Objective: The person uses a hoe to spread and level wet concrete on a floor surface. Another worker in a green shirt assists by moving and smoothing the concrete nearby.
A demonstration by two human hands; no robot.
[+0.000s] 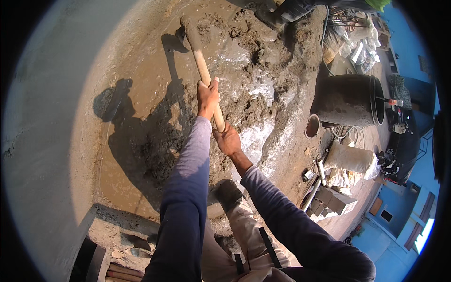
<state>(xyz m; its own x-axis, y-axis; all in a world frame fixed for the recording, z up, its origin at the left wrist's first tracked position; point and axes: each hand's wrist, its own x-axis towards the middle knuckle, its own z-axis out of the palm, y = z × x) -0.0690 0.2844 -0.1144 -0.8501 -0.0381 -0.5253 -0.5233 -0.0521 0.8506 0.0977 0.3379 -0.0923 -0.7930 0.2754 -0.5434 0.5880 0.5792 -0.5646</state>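
gripping the wooden handle (206,77), fingers of left hand (207,96) and right hand (228,139) wrap it (blade (188,30) in wet mortar (244,89)).

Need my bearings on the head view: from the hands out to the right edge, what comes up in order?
Left hand → right hand → wet mortar → small bucket → big drum → blue wall.
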